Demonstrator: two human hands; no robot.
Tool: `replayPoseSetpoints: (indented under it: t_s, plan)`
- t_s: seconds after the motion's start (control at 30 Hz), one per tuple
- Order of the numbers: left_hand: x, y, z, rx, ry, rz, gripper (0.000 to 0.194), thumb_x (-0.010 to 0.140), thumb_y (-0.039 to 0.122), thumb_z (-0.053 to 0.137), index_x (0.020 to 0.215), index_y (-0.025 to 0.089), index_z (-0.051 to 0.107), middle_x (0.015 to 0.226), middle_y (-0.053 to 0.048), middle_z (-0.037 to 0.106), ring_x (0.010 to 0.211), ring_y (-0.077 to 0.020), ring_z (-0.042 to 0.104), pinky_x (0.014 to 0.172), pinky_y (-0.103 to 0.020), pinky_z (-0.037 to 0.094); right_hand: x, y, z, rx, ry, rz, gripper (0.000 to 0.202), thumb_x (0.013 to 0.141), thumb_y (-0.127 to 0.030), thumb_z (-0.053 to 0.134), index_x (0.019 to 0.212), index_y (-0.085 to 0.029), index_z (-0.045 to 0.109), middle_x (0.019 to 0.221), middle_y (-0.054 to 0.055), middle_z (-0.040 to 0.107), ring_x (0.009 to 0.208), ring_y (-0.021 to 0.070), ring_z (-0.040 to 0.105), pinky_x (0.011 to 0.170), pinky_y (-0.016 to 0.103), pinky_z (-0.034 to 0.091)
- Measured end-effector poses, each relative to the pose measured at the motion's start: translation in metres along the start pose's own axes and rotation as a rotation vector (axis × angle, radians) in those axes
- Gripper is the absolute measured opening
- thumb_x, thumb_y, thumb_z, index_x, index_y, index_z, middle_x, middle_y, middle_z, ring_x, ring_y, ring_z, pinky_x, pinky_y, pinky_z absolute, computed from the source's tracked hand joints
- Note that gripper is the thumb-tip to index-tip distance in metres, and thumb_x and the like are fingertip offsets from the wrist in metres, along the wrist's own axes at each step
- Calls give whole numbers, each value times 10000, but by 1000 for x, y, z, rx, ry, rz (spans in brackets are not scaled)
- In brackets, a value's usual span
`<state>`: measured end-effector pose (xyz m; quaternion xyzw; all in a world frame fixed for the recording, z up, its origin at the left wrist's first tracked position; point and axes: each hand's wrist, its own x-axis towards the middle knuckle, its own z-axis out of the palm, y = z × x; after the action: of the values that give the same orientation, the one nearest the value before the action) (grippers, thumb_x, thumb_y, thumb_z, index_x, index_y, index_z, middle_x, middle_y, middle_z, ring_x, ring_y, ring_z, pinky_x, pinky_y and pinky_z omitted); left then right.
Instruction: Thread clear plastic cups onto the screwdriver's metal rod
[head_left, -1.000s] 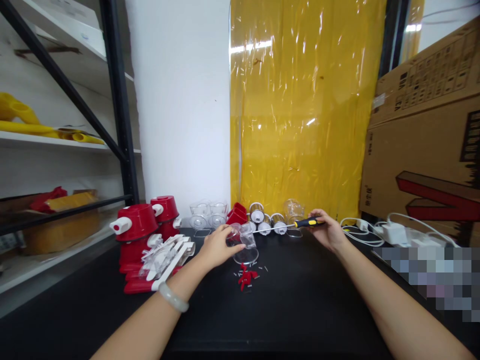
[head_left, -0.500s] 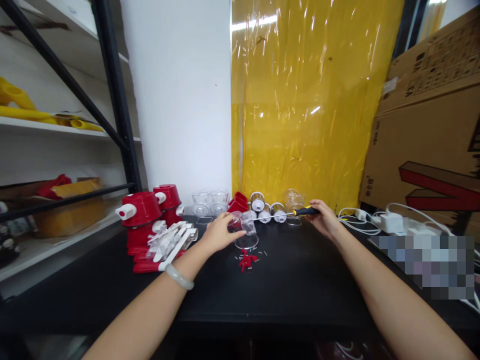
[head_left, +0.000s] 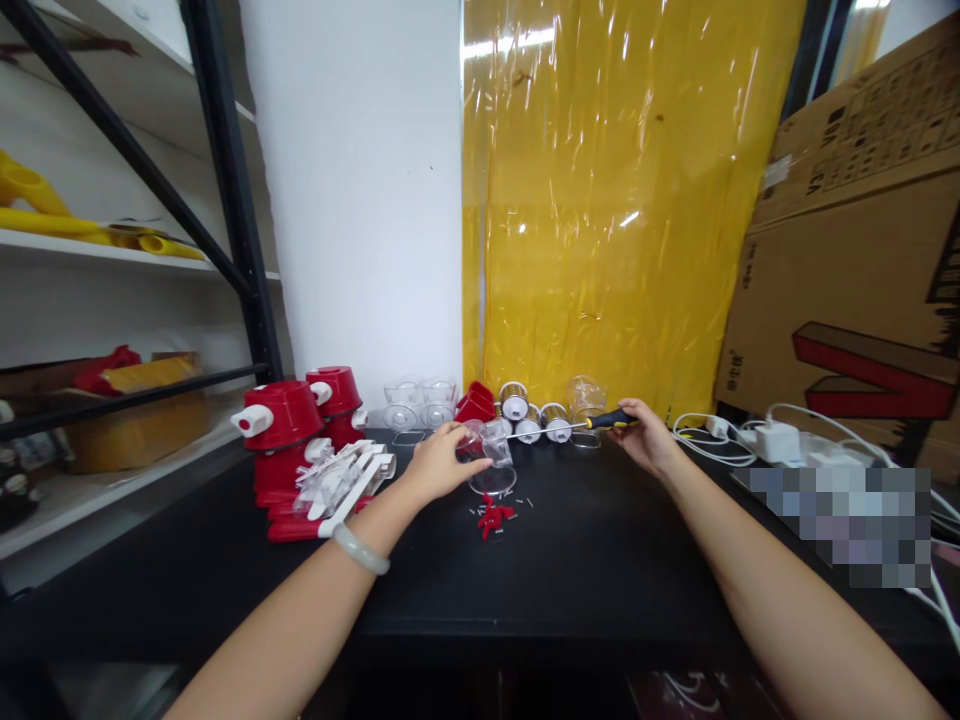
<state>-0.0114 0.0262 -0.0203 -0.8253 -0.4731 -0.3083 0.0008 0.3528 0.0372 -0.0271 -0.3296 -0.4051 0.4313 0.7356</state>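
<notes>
A black desk (head_left: 600,575) spans the lower frame, carrying red housings (head_left: 283,413) left of centre, small red pieces (head_left: 493,519) at lower centre, a white cable (head_left: 709,457) at right.

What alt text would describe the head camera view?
A right hand holds a black-and-yellow screwdriver, its tip at a clear plastic part in the left hand. Small red pieces lie nearer on the table; red-and-white devices stand at left.

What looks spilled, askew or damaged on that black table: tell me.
Nothing looks plainly damaged. Small red parts and pale slivers lie loose on the black table, in front of the clear part in the left hand; scattered with no tray, they look somewhat spilled, though perhaps left there deliberately.
</notes>
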Motion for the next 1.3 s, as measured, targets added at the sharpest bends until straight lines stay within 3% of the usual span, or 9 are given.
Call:
replayPoseSetpoints:
  t_s: [0.13, 0.23, 0.3, 0.5, 0.6, 0.73, 1.1, 1.2, 1.3]
  plan:
    - [0, 1, 0, -10, 1, -6, 494, 785, 595, 668, 1100, 216, 635, 1248, -86, 591, 1124, -304, 609, 970, -429, 480, 1, 0, -1, -12, 5, 14, 399, 543, -469, 814, 738, -237, 555, 611, -46, 570, 438, 98, 483, 439, 259, 437]
    - [0, 1, 0, -10, 4, -3, 480, 785, 589, 666, 1083, 213, 637, 1235, -92, 593, 1133, -309, 603, 966, -428, 483, 4, 5, -3, -159, 35, -11, 393, 650, -567, 749, 689, -230, 550, 403, -80, 382, 320, 66, 278, 359, 239, 321]
    - [0, 1, -1, -13, 5, -4, 479, 783, 584, 668, 1086, 215, 635, 1233, -94, 594, 1134, -311, 603, 964, -432, 483, 5, 6, -3, -178, 22, -26, 366, 651, -518, 772, 669, -233, 544, 361, -96, 304, 323, 64, 249, 364, 232, 315]
    - [0, 0, 0, -20, 6, -4, 482, 781, 581, 675, 1089, 212, 637, 1221, -98, 600, 1113, -305, 616, 965, -433, 483, 1, -2, -2, 58, -54, 38, 348, 491, -325, 820, 730, -232, 586, 634, -52, 584, 498, 100, 504, 489, 261, 467]
    - [0, -1, 1, -13, 6, -7, 479, 783, 581, 675, 1090, 215, 637, 1228, -97, 597, 1118, -304, 614, 968, -430, 483, 1, -1, -2, 20, -38, 23, 347, 551, -421, 811, 712, -224, 574, 590, -41, 562, 469, 103, 491, 456, 253, 433]
    - [1, -1, 1, -13, 8, -7, 477, 785, 582, 675, 1093, 220, 638, 1252, -100, 591, 1126, -303, 613, 977, -425, 482, 3, 6, -4, -139, -44, -10, 423, 694, -606, 726, 665, -218, 561, 368, -74, 348, 334, 74, 307, 416, 248, 379]
    - [1, -1, 1, -13, 11, 10, 479, 787, 576, 674, 1089, 204, 640, 1233, -108, 598, 1124, -306, 610, 968, -436, 486, -1, -4, 1, 102, -62, 43, 430, 438, -294, 893, 737, -243, 588, 681, -59, 605, 589, 123, 582, 547, 274, 514]
    - [1, -1, 1, -20, 14, 13, 466, 784, 578, 676, 1069, 210, 649, 1231, -107, 600, 1124, -305, 610, 973, -435, 485, 0, -3, 0, 37, -63, 31, 422, 519, -468, 865, 718, -234, 576, 574, -55, 558, 468, 101, 499, 470, 254, 459]
    - [1, -1, 1, -23, 15, 16, 469, 784, 582, 673, 1079, 218, 651, 1238, -102, 600, 1116, -301, 616, 980, -436, 483, 1, 1, -2, -65, -63, 11, 474, 666, -671, 725, 691, -228, 557, 382, -80, 370, 342, 71, 320, 430, 246, 407]
